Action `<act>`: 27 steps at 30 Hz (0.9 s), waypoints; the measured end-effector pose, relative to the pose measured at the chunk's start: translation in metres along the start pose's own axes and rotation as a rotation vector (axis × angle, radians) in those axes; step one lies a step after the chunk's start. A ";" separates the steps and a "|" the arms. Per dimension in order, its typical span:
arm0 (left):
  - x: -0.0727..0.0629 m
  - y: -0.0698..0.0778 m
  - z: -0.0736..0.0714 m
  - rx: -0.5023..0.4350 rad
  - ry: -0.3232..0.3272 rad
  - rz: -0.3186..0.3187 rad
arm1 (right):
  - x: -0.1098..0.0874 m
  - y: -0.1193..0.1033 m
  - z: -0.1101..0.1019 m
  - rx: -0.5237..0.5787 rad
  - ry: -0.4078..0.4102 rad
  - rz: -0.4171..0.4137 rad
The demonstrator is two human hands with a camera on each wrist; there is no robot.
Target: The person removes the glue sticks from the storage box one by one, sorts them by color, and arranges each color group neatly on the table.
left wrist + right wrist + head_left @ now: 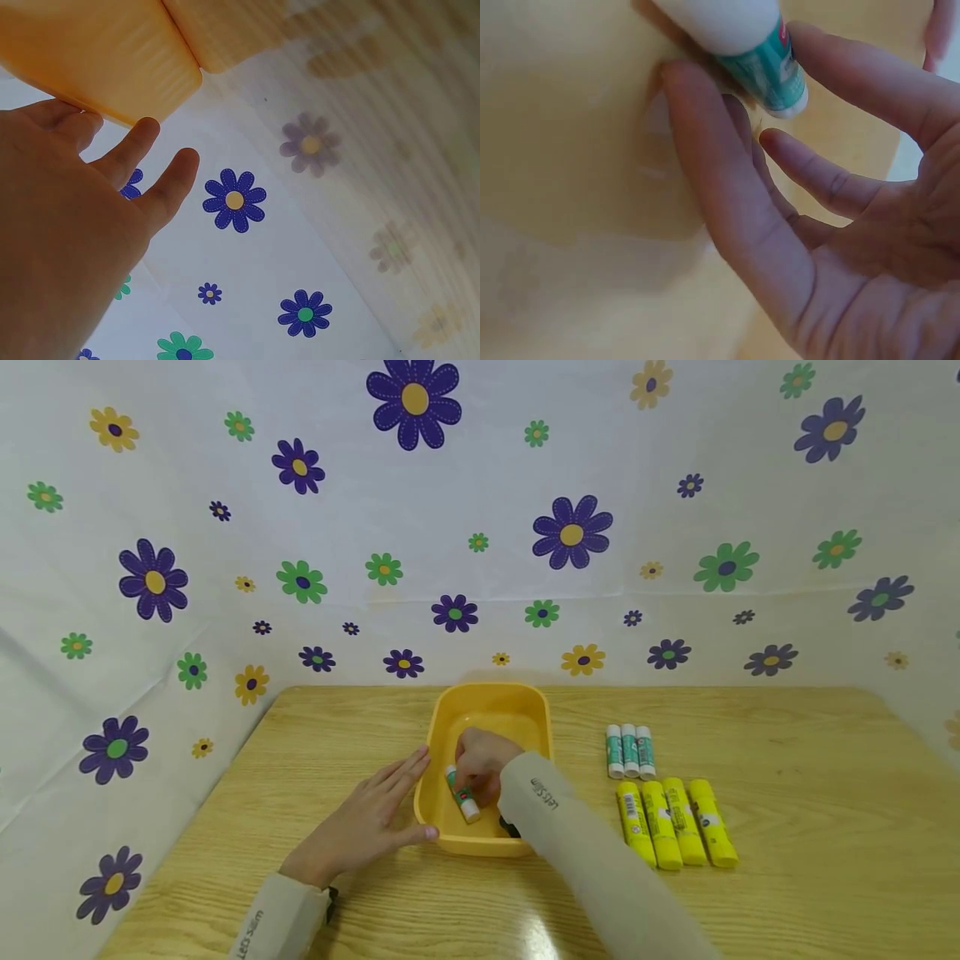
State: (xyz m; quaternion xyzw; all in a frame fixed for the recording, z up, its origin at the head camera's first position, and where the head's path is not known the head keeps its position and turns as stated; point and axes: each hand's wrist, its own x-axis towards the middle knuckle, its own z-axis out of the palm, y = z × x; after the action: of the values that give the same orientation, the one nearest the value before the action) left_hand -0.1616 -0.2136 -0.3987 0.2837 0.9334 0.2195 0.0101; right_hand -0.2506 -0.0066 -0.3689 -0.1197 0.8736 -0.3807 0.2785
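Observation:
A white-and-green glue stick (462, 795) lies slantwise within the yellow tray (491, 843). My right hand (482, 760) reaches into the tray with thumb and fingers curled around this stick. In the right wrist view, a fingertip meets the glue stick (769, 67) near its red mark, and the thumb lies along its other side; the exact contact there is unclear. My left hand (367, 818) rests against the tray's left wall, fingers extended and thumb at the near corner. The left wrist view has the left hand (82, 187) beside the tray's outer wall (112, 60).
Right of the tray, three white-and-green glue sticks (631, 752) lie side by side. Nearer me is a row of several yellow glue sticks (678, 822). A flower-patterned white cloth (480, 485) hangs behind the wooden table (810, 760).

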 end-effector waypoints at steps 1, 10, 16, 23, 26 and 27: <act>0.000 0.000 0.000 0.000 0.001 0.000 | -0.001 -0.001 0.001 -0.001 0.009 0.003; -0.001 -0.001 -0.001 0.007 0.011 -0.008 | 0.000 -0.003 0.006 0.041 0.005 -0.002; 0.000 0.000 0.000 0.002 0.000 -0.021 | -0.004 0.004 -0.006 0.116 0.010 0.004; 0.000 0.000 0.000 0.011 0.009 -0.013 | -0.010 0.003 -0.026 0.205 0.028 0.004; 0.000 0.000 0.000 0.017 0.008 -0.006 | -0.012 0.002 -0.033 0.240 0.026 -0.008; 0.000 0.000 0.000 0.018 0.006 -0.007 | -0.013 0.003 -0.035 0.248 0.027 -0.016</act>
State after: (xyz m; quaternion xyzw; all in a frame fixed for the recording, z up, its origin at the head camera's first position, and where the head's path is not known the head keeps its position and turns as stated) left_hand -0.1620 -0.2133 -0.3986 0.2799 0.9363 0.2120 0.0053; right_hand -0.2607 0.0215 -0.3461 -0.0861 0.8226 -0.4894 0.2764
